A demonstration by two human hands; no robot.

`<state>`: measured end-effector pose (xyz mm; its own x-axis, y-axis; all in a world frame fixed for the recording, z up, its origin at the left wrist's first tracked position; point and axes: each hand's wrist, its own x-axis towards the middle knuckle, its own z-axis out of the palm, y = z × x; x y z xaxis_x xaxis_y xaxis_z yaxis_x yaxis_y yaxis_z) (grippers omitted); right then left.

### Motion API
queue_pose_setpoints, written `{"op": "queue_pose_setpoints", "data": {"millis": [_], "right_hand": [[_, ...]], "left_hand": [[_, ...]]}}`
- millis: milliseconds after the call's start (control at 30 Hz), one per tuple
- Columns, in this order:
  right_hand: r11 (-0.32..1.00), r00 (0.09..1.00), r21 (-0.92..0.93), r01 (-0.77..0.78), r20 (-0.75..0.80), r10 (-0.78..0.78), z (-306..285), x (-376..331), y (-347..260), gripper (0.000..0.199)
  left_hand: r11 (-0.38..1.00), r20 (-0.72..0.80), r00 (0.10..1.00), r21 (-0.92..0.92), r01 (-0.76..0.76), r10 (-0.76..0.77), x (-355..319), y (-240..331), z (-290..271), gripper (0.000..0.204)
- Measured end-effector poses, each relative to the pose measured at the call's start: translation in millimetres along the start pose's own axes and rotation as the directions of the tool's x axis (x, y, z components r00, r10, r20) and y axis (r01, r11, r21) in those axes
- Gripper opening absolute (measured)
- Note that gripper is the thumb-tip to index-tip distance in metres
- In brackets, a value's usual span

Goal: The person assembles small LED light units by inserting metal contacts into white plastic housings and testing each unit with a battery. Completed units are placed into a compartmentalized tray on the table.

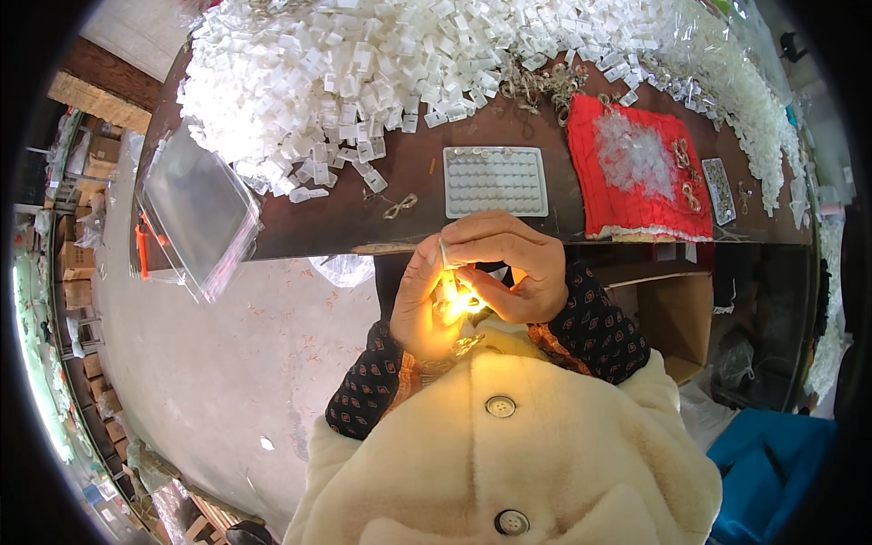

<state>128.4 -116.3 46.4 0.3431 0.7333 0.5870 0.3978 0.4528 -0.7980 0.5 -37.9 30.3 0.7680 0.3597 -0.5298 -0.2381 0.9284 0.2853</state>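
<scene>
Just in front of my chest, both hands meet around a small light (470, 302) that glows warm yellow. My left hand (420, 309) is closed on its left side, thumb and fingers upright against a pale, narrow piece. From the right, my right hand (525, 272) curls over, its fingertips pinching at the same light. Glare and fingers hide the light's exact shape. A thin bundle of wire (467, 345) hangs below the left palm. Beyond the hands, on the table, lies a white tray (496, 211) with rows of round pockets; small round pieces sit along its far row.
A large heap of white plastic clips (300, 82) covers the table's far side. Right of the tray, a red cloth (595, 195) bears clear plastic bits and coiled wires. A small tray (718, 191) sits beside it. Clear plastic sheets (195, 204) overhang the left edge.
</scene>
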Motion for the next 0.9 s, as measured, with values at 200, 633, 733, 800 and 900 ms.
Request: {"op": "queue_pose_setpoints", "data": {"millis": [200, 633, 733, 800, 900], "right_hand": [[1.000, 0.999, -0.022, 0.018, -0.041, -0.019, 1.4, -1.7, 0.9, 0.027], [0.913, 0.992, -0.390, 0.122, 0.015, -0.126, -24.4, -33.7, 1.9, 0.036], [0.901, 0.999, -0.433, -0.032, 0.025, 0.048, -53.7, -50.2, -3.5, 0.029], [0.799, 0.979, -0.570, -0.191, -0.174, 0.109, -81.4, -59.7, 0.0, 0.022], [0.538, 0.829, -0.669, -0.513, -0.548, 0.109, -132.2, -73.0, 12.4, 0.015]], "left_hand": [[0.996, 0.247, 0.968, -0.071, 0.056, -0.037, 7.9, -3.7, -11.1, 0.029], [0.997, 0.124, 0.990, 0.059, 0.056, -0.063, 23.5, -19.3, -17.6, 0.025], [0.970, 0.107, 0.992, 0.241, 0.040, -0.067, 29.2, -20.5, -22.6, 0.021], [0.981, 0.283, 0.950, 0.173, 0.084, -0.131, 31.4, -19.0, -25.8, 0.018], [0.983, 0.232, 0.972, 0.184, -0.009, -0.035, 33.1, -20.5, -25.9, 0.018]]}}
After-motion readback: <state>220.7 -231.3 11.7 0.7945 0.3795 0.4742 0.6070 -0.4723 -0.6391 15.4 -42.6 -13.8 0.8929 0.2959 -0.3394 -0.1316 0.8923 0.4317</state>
